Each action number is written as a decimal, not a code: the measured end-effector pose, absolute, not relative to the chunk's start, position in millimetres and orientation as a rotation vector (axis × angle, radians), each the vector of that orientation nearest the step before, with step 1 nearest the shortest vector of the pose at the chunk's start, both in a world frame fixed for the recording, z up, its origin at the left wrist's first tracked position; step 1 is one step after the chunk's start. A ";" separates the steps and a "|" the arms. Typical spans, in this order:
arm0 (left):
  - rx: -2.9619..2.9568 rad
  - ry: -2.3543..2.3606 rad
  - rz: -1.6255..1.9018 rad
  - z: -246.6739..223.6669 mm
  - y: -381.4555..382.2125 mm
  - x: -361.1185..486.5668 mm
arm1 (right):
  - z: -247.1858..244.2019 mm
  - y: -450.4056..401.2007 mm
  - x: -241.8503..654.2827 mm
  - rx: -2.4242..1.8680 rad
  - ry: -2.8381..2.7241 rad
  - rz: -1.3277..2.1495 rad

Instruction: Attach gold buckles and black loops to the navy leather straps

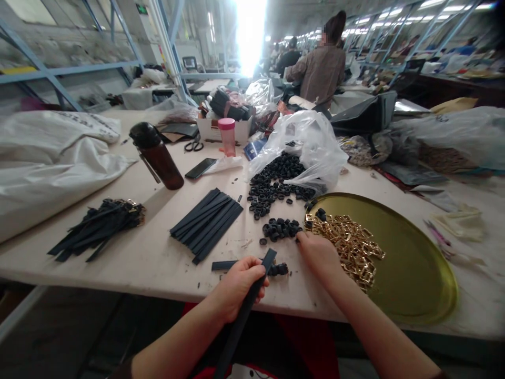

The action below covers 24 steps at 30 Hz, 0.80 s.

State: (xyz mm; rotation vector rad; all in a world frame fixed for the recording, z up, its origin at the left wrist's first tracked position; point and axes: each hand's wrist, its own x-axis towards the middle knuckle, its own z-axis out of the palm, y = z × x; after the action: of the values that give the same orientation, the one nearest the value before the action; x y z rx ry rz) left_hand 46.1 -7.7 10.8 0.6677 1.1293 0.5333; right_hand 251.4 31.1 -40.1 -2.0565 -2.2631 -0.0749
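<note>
A long black strap [244, 316] is gripped in my left hand [242, 284], its short end poking up past the thumb. My right hand [319, 255] reaches to a small heap of black loops [281, 229], fingertips at its right edge; what they pinch is too small to tell. Just beyond my left hand, another black strap [223, 265] lies flat with loops and gold pieces at its right end. Gold buckles [351, 245] are piled on a round gold tray [414, 263] beside my right hand. A stack of black straps [207, 223] lies left of centre.
Finished-looking straps with gold ends [100, 226] lie at the left near a white sack [51, 163]. Behind stand a dark bottle [160, 158], a phone [200, 168], scissors [193, 146], a pink-lidded cup [228, 138] and a plastic bag [315, 142]. A person [321, 68] stands farther back.
</note>
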 end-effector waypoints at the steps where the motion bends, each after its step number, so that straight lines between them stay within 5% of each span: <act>1: 0.659 1.134 0.534 10.4 -8.2 45.9 | -39.2 28.4 249.7 -2.036 -2.286 -0.071; 13: 0.875 1.151 0.473 12.6 -11.1 54.7 | -33.6 20.3 241.1 -1.929 -2.070 0.175; 19: 1.289 1.149 0.547 6.6 -7.6 56.3 | -21.7 -8.1 226.1 -1.337 -1.096 1.400; 24: 1.568 1.256 0.523 4.7 -11.0 55.9 | -22.7 -21.9 212.1 -1.107 -0.666 1.687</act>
State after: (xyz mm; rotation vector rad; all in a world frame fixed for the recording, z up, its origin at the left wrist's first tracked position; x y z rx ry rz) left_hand 55.9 -11.0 4.7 1.5683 1.2556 0.5226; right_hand 212.1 -21.9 -22.7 -1.1069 -0.6660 1.6865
